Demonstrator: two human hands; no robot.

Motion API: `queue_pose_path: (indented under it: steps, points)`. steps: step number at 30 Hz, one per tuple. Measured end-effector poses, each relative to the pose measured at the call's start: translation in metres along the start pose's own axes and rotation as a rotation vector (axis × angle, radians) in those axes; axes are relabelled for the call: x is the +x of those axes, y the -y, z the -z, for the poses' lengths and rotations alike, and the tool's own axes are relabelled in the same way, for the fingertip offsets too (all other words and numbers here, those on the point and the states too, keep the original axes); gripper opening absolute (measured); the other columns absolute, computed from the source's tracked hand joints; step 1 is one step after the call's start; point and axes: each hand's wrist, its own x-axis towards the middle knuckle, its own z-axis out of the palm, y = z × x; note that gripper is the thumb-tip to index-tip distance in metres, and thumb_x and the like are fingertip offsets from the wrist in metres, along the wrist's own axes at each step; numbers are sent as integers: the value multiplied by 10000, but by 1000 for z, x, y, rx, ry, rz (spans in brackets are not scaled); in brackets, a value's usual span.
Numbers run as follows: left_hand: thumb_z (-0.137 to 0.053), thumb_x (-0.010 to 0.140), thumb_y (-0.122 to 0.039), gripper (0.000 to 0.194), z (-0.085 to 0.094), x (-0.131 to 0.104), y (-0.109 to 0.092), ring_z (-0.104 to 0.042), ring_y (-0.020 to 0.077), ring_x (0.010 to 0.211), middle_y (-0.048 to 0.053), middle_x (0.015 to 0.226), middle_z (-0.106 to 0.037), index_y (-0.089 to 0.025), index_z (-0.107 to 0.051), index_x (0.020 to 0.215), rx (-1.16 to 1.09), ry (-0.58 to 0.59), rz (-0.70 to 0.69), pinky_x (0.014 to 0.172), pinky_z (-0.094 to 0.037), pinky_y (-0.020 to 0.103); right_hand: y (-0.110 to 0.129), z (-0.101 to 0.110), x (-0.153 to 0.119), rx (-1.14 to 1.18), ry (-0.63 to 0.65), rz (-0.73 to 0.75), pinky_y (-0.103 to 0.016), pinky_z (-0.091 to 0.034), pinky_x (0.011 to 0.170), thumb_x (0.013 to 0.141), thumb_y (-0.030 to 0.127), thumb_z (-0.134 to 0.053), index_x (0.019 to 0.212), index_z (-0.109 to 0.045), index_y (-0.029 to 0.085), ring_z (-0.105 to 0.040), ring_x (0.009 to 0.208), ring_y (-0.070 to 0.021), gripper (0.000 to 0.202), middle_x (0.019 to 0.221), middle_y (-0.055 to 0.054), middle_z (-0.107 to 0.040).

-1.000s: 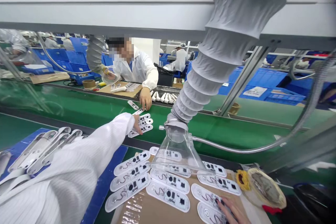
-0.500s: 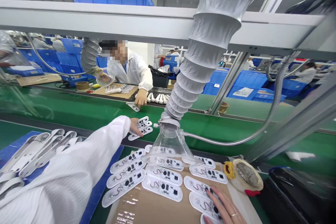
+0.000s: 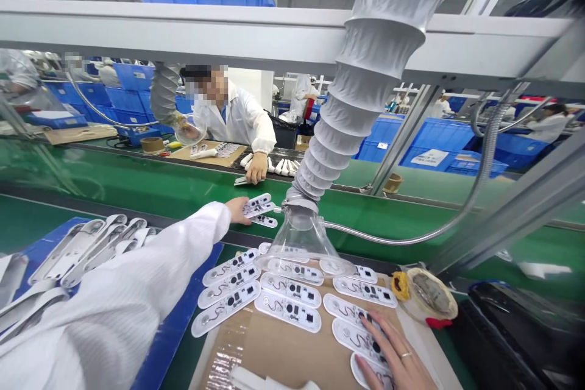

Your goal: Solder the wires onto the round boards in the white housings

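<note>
Head view: both hands [image 3: 397, 350] touch white panels [image 3: 350, 335].

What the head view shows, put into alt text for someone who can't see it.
A person's left hand holds white circuit parts at a green belt; the right hand touches more on cardboard near a clear hood. Opposite, a co-worker's hand grasps white pieces.

On the green table [image 3: 27, 210], a blue mat [image 3: 171, 332] and a brown board [image 3: 274, 350] lie side by side, both reaching near its far edge.
</note>
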Motion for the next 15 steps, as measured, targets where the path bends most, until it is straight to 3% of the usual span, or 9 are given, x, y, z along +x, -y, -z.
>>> queue_pose_path:
  steps: [6, 15]
  points:
    - [-703, 1023, -391, 384, -9, 16, -30, -674, 277, 1196, 109, 1350, -658, -165, -648, 1328, 71, 18, -41, 1007, -605, 482, 9, 11, 4, 23, 43, -78, -395, -632, 1035, 1012, 513, -645, 1498, -611, 318, -703, 1291, -310, 525, 1474, -79, -677]
    - [-705, 1021, -398, 369, -20, 4, -33, -695, 266, 1134, 94, 1288, -680, -152, -661, 1293, 139, 73, -46, 957, -623, 451, 10, 20, 30, 90, 176, -234, -538, -553, 1156, 1027, 480, -615, 1490, -603, 196, -623, 1375, -334, 544, 1489, -184, -626]
